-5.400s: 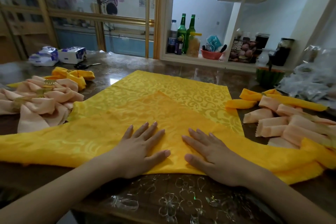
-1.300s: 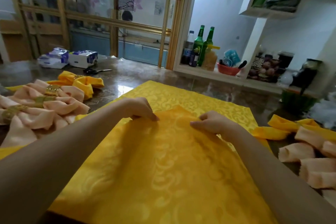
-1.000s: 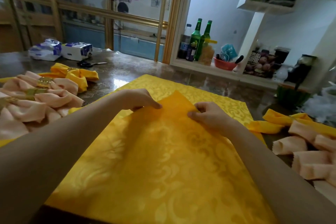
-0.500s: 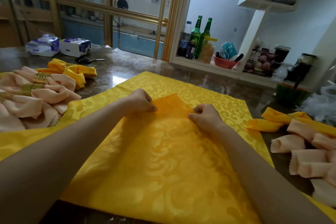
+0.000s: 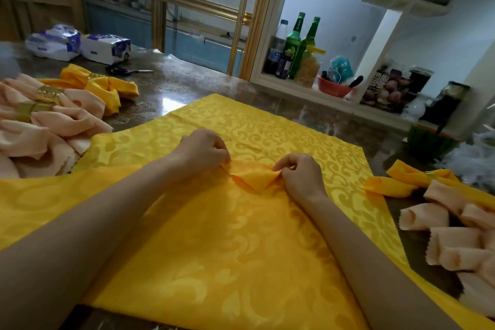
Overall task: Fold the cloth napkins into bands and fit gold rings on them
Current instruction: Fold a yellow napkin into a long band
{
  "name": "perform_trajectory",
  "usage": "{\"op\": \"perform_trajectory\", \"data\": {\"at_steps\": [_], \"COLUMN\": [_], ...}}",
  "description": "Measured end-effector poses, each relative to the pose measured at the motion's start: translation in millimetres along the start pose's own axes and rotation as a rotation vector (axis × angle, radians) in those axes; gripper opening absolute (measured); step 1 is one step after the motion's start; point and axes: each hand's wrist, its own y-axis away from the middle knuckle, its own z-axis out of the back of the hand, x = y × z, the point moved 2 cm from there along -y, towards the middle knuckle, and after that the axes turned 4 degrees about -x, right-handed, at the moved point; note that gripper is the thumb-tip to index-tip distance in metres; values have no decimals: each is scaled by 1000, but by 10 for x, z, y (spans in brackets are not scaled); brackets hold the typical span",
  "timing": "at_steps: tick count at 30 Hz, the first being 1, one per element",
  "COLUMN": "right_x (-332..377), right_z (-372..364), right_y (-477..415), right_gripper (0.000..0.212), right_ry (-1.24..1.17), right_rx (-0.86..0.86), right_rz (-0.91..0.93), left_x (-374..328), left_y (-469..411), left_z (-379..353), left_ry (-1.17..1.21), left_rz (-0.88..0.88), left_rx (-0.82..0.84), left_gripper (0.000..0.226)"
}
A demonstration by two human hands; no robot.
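Yellow napkin (image 5: 241, 249) spread on table (image 5: 187, 83); its top corner, upright half a second ago, is now folded down toward the person. Left hand (image 5: 203, 153) and right hand (image 5: 300, 177) each pinch that fold. Ringed pink napkins (image 5: 48, 120) at left, partly cut off. Red bowl (image 5: 334, 87) contents unclear.

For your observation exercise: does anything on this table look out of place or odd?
Scissors lie loose on the table behind the ringed napkins, the one thing unrelated to folding. Otherwise nothing stands out: both hands pinch the yellow cloth.
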Motion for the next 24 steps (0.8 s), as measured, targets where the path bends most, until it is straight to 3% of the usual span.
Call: {"op": "perform_trajectory", "data": {"at_steps": [5, 8, 10, 18, 22, 24], "right_x": [96, 193, 190, 148, 78, 59], "right_z": [-20, -50, -96, 6, -28, -65], "right_y": [12, 37, 50, -23, -33, -12], "right_gripper": [24, 23, 33, 40, 16, 16], "right_ry": [231, 139, 165, 112, 6, 53], "right_rx": [-70, 110, 248, 328, 193, 121], "right_rz": [144, 211, 218, 105, 120, 162], "left_x": [-1, 7, 30, 10, -11, -4], "left_y": [6, -27, -54, -47, -39, -41], "left_z": [-79, -93, -102, -130, -136, -138], "left_ry": [-228, -176, -175, -162, -167, -184], "left_rz": [-54, -53, -58, -137, -145, -140], "left_rx": [65, 36, 27, -75, -89, -61], "left_gripper": [39, 46, 41, 19, 28, 35]}}
